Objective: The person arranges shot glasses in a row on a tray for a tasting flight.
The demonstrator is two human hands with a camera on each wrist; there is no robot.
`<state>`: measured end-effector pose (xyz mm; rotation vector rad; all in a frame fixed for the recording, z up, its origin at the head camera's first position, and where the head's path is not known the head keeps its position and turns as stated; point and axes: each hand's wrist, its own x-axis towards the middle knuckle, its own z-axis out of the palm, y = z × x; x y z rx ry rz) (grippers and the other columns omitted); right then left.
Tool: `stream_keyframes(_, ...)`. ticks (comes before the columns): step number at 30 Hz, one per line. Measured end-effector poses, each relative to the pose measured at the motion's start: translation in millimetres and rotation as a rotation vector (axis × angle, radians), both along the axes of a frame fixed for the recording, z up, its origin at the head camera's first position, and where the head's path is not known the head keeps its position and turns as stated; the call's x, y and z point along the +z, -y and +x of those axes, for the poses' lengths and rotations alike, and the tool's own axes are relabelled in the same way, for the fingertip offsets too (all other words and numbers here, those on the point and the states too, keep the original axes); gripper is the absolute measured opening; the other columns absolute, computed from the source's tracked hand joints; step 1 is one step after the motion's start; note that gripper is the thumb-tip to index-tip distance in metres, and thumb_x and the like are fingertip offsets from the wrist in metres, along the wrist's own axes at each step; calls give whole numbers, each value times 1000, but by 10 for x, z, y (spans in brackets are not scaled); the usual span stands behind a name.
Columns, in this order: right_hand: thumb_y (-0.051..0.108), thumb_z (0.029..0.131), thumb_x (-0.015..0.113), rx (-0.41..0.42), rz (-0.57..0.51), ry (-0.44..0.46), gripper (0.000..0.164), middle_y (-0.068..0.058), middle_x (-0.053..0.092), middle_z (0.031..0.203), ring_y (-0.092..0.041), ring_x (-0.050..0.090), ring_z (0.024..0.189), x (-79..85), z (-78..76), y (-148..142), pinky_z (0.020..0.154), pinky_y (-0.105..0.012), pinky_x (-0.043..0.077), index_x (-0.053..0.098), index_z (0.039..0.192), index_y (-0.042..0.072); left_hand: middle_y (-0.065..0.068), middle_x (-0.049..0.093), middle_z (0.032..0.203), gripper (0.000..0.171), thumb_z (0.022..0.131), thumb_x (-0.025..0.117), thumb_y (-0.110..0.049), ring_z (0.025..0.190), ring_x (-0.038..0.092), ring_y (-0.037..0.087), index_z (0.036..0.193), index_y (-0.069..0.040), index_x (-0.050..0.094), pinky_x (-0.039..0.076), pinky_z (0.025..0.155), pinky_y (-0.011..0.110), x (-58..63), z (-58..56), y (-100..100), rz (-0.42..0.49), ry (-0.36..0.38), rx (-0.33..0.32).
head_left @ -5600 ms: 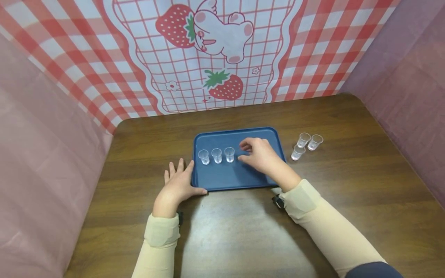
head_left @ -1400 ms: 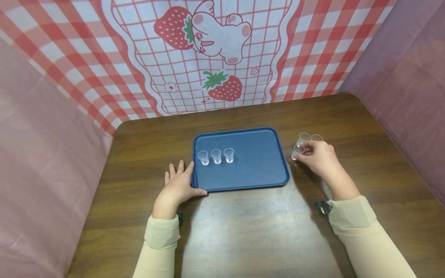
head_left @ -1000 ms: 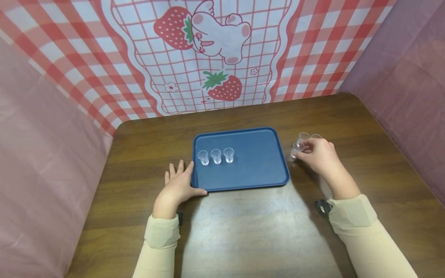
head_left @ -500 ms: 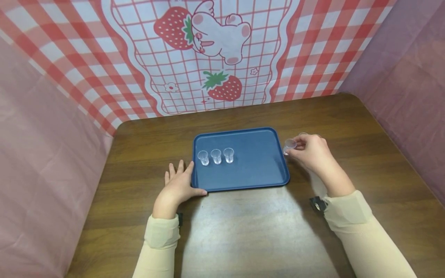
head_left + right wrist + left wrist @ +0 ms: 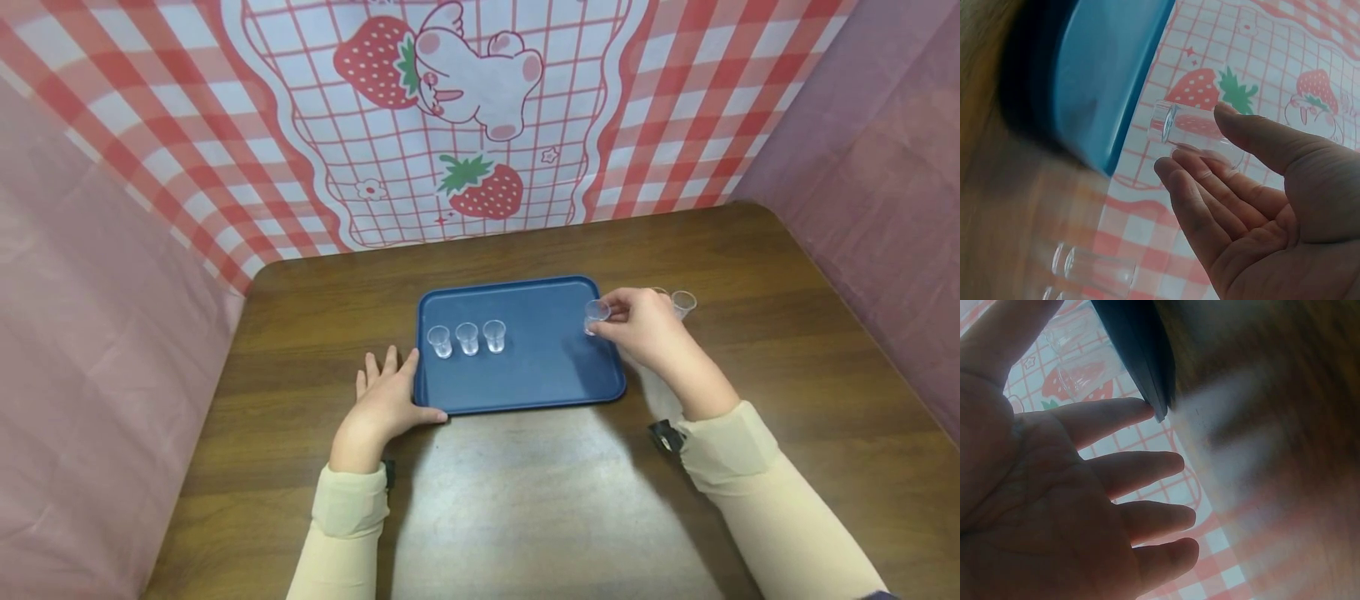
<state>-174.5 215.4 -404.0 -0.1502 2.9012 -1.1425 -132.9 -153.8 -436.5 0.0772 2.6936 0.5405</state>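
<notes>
A small clear shot glass (image 5: 597, 312) is pinched between the thumb and fingers of my right hand (image 5: 647, 329), over the right part of the blue tray (image 5: 540, 367). The right wrist view shows the held glass (image 5: 1191, 128) raised off the tray's surface. Three similar glasses, with the middle one (image 5: 467, 337) between its neighbours, stand in a row on the tray's left half. My left hand (image 5: 382, 404) lies with fingers spread at the tray's left edge, forefinger and thumb touching its rim. In the left wrist view the forefinger (image 5: 1116, 415) meets the tray's rim.
Two more clear glasses stand on the wooden table (image 5: 517, 500) right of the tray; the farther-right glass (image 5: 682, 304) shows, the other is mostly behind my right hand. A red-checked strawberry cloth (image 5: 480, 167) hangs behind the table, with pink cloth (image 5: 97, 333) at the sides.
My right hand went from above the tray to the glasses at the right, took the nearest one, lifted it and carried it left over the tray. The left hand has stayed put.
</notes>
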Motion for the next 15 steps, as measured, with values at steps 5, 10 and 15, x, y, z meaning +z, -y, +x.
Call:
stream_keyframes(5, 17, 88, 82, 33, -2, 17, 37, -21, 73, 104, -33, 70, 99, -19, -34, 113, 82, -48, 57, 70, 113, -7, 29, 7, 164, 117, 75, 89, -50, 147, -9, 54, 162, -7, 24, -2, 116, 64, -8, -3, 2, -2, -1, 0)
stream_keyframes(10, 15, 86, 82, 73, -10, 15, 36, -21, 73, 103, -34, 70, 99, -45, -70, 227, 85, -48, 55, 70, 111, -8, 29, 7, 164, 116, 76, 89, -49, 147, -9, 54, 162, -7, 24, -2, 116, 65, -8, 3, 6, 2, 1, 2)
stream_keyframes(15, 15, 87, 82, 87, 2, 21, 35, -20, 73, 103, -33, 70, 100, -74, -98, 336, 86, -49, 55, 70, 112, -7, 29, 7, 164, 116, 76, 89, -49, 147, -9, 54, 162, -7, 24, -2, 116, 65, 1, 3, -6, 3, -2, 1)
